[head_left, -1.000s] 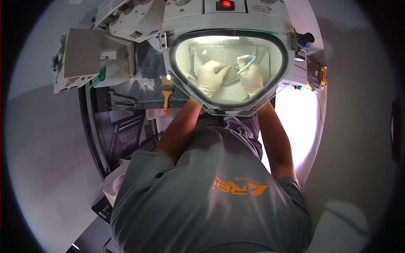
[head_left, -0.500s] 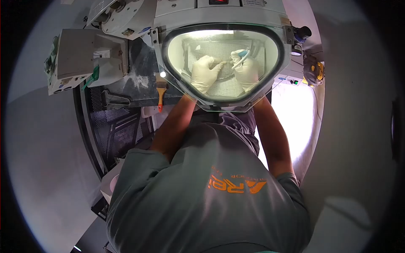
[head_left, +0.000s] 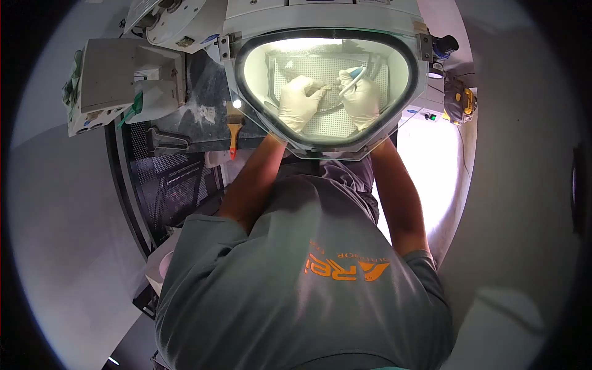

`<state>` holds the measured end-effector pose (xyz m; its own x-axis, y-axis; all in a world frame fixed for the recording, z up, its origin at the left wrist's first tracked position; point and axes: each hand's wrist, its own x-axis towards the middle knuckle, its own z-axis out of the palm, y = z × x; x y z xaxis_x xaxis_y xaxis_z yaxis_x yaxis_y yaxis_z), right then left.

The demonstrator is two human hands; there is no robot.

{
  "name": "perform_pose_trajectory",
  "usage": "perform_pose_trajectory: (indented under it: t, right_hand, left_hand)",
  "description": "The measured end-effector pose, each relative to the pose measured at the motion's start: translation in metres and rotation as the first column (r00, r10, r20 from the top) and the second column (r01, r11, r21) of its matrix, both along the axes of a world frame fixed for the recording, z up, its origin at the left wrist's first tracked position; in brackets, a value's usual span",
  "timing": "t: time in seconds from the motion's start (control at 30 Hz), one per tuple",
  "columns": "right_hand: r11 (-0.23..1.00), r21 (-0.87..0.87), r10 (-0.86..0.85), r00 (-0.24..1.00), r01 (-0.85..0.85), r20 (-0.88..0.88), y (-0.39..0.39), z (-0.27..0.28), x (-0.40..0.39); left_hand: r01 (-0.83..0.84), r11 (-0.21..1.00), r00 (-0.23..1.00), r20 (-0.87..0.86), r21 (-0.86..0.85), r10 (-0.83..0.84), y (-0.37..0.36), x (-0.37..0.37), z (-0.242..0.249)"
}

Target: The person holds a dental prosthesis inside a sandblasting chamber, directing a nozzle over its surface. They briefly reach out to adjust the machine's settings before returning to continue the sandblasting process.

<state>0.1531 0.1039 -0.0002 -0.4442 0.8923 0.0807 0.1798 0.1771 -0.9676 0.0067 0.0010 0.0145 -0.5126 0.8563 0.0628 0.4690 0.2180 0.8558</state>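
From the head camera, looking down through a black-rimmed window (head_left: 330, 145) into a pale cabinet (head_left: 327, 12), with both grips gloved in white behind the glass, presumably to contain dust and shield the skin. Holding a pen-like handpiece (head_left: 353, 85) in the right grip (head_left: 359, 100), closed around it like a writing hand, probably for fine control. Slanting its white tip down toward the left grip (head_left: 300, 103), just beside it, likely to aim at a small spot between the two. Drawing thumb and fingers close together at the left grip, perhaps to steady something tiny; cannot tell whether anything sits pinched there. Below both, a perforated grid (head_left: 327, 128), possibly holed to let loose grit fall through. Between and slightly under the grips, a curved hose (head_left: 333, 110), apparently left slack for easy movement. Outside the cabinet, well to the left of the left grip, a wooden-handled brush (head_left: 234, 132) by a dark, powder-marked worktop (head_left: 200, 92), maybe within easy reach for sweeping.
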Motion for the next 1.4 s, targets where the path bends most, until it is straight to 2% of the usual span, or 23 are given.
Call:
perform_pose_trajectory:
  t: [0.07, 0.13, 0.2, 0.23, 0.3, 0.33, 0.4, 0.5, 0.6, 0.63, 0.73, 0.77, 0.87, 0.9, 1.0, 1.03, 1.13, 1.4]
  right_hand:
    - [1.000, 0.009, -0.012, 0.999, 0.013, -0.034, 0.000, -0.003, -0.002]
    - [0.998, -0.066, -0.007, 1.000, 0.008, 0.008, 0.002, -0.003, 0.000]
    - [0.994, -0.113, -0.010, 0.999, 0.013, 0.031, 0.004, -0.004, 0.000]
    - [0.992, -0.122, -0.016, 0.999, 0.020, 0.034, 0.005, -0.004, -0.001]
    - [0.990, -0.137, -0.015, 0.999, 0.020, 0.037, 0.005, -0.003, 0.000]
    - [0.994, -0.100, -0.028, 0.997, 0.036, 0.078, 0.005, -0.005, -0.001]
    - [0.998, -0.065, -0.017, 0.999, 0.020, 0.050, 0.004, -0.005, -0.001]
    - [0.995, -0.095, -0.007, 0.999, 0.010, 0.032, 0.004, -0.003, 0.000]
    - [1.000, -0.007, -0.015, 0.999, 0.014, -0.038, 0.001, -0.005, -0.002]
    - [1.000, 0.027, -0.003, 0.999, 0.002, 0.035, 0.002, -0.005, -0.001]
    - [1.000, -0.018, 0.012, 0.999, -0.011, 0.033, 0.001, 0.004, -0.002]
    - [0.998, -0.042, 0.044, 0.996, -0.040, 0.081, 0.001, 0.010, 0.002]
    - [0.995, -0.083, 0.063, 0.998, -0.061, 0.022, -0.001, 0.017, 0.004]
    - [0.997, 0.002, 0.073, 0.997, -0.073, 0.018, -0.001, 0.012, 0.003]
    - [0.994, 0.039, 0.106, 0.994, -0.106, 0.018, -0.001, 0.003, 0.005]
    - [0.993, -0.008, 0.122, 0.993, -0.122, 0.006, -0.001, 0.004, 0.006]
    - [0.991, -0.002, 0.133, 0.991, -0.133, 0.011, -0.001, 0.006, 0.006]
    - [0.992, 0.044, 0.119, 0.993, -0.119, -0.017, -0.003, 0.009, 0.005]
  left_hand:
    - [-0.006, 1.000, 0.998, 0.056, -0.009, 0.006, 0.000, 0.000, 0.001]
    - [0.000, 0.999, 0.994, 0.112, -0.036, 0.004, 0.000, 0.002, 0.007]
    - [0.015, 1.000, 0.999, 0.050, 0.008, -0.016, 0.001, -0.001, 0.003]
    - [0.002, 0.998, 0.992, 0.124, -0.055, 0.005, 0.000, 0.001, 0.010]
    - [0.007, 0.998, 0.993, 0.117, -0.068, 0.001, 0.001, 0.000, 0.009]
    - [0.009, 0.997, 0.993, 0.114, -0.073, -0.001, 0.002, 0.000, 0.010]
    - [0.017, 1.000, 0.997, 0.073, -0.008, -0.017, 0.001, 0.000, 0.010]
    - [0.026, 0.999, 0.992, 0.119, 0.030, -0.029, 0.001, -0.001, 0.003]
    - [0.034, 0.999, 0.993, 0.115, 0.035, -0.038, 0.001, -0.002, 0.001]
    - [0.027, 0.999, 0.994, 0.107, 0.030, -0.030, 0.001, -0.001, 0.001]
    - [0.036, 0.999, 0.996, 0.079, 0.032, -0.039, 0.000, -0.003, -0.002]
    - [0.044, 0.998, 0.996, 0.070, 0.037, -0.046, 0.000, -0.004, -0.004]
    - [0.067, 0.997, 0.997, 0.036, 0.026, -0.067, 0.000, -0.003, 0.003]
    - [0.048, 0.998, 0.992, 0.112, 0.027, -0.051, 0.000, -0.002, 0.005]
    - [0.071, 0.997, 0.992, 0.107, 0.010, -0.072, 0.001, -0.003, 0.004]
    - [0.061, 0.998, 0.989, 0.134, -0.001, -0.060, 0.001, -0.002, 0.004]
    - [0.033, 0.999, 0.977, 0.214, -0.037, -0.024, 0.002, 0.000, 0.005]
    - [0.043, 0.999, 0.993, 0.112, -0.017, -0.041, 0.003, -0.001, 0.006]
